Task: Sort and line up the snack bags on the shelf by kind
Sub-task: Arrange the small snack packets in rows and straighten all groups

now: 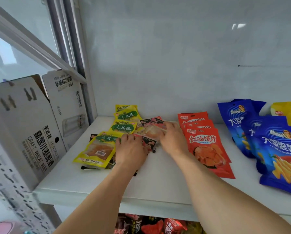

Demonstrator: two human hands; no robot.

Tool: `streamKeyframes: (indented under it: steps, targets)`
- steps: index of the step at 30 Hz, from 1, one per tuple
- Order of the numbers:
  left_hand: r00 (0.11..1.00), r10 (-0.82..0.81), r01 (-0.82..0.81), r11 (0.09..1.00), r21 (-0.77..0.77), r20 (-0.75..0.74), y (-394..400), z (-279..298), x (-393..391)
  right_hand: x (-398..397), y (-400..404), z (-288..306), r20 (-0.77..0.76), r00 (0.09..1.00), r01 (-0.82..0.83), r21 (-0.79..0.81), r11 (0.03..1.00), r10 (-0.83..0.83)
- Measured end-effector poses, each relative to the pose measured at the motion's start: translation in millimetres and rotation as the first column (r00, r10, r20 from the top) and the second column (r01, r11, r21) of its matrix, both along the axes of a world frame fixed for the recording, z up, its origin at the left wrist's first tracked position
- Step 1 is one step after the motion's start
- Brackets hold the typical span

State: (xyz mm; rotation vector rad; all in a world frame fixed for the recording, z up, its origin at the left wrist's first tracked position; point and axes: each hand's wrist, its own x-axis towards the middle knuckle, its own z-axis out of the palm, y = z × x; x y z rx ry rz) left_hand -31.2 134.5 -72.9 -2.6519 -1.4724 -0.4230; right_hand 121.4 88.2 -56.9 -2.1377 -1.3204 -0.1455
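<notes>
Lower shelf, near edge: more snack bags (151, 225), partly visible, order unclear.

Main shelf (107, 188), mid-depth: left hand (131, 149) pressed flat on small dark packets (149, 144), fingers spread, gripping nothing as far as visible. Right hand (171, 137) holds pale-red packet (151, 130), fingers closed on its edge.

Yellow bags (124, 127) in overlapping row, nearest one askew. Red bags (207, 146) lined up. Blue bags (272, 146) stacked in row at right; yellow pack (286, 112) behind.

Judgement: three kinds grouped; centre packets unsorted, remaining work.
</notes>
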Motion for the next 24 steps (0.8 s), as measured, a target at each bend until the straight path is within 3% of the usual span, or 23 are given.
streamKeyframes:
  steps: [5, 14, 17, 20, 24]
  targets:
    - [1.000, 0.009, -0.009, 0.999, -0.037, -0.001, 35.9, 1.9, -21.1, -12.6, 26.1, -5.9, -0.151, 0.977, 0.126, -0.153, 0.980, -0.150]
    - [0.999, 0.040, -0.042, 0.994, -0.098, -0.023, 65.0, 9.8, -24.4, -16.5, 53.8, -24.3, -0.166, 0.901, 0.373, -0.176, 0.911, -0.401]
    - [0.998, 0.050, -0.051, 0.997, -0.059, -0.029, 65.5, 15.2, -16.0, -16.1, 61.7, -24.6, -0.213, 0.905, 0.339, -0.162, 0.927, -0.368]
    - [0.998, -0.048, 0.048, 0.999, 0.004, 0.034, 65.7, 22.7, 0.5, -18.0, 63.9, -24.0, -0.243, 0.926, 0.281, -0.071, 0.957, -0.290]
    - [0.984, -0.163, 0.172, 0.975, -0.139, 0.075, 73.3, 21.1, 21.2, -15.7, 60.3, -21.7, -0.236, 0.897, 0.366, -0.076, 0.928, -0.373]
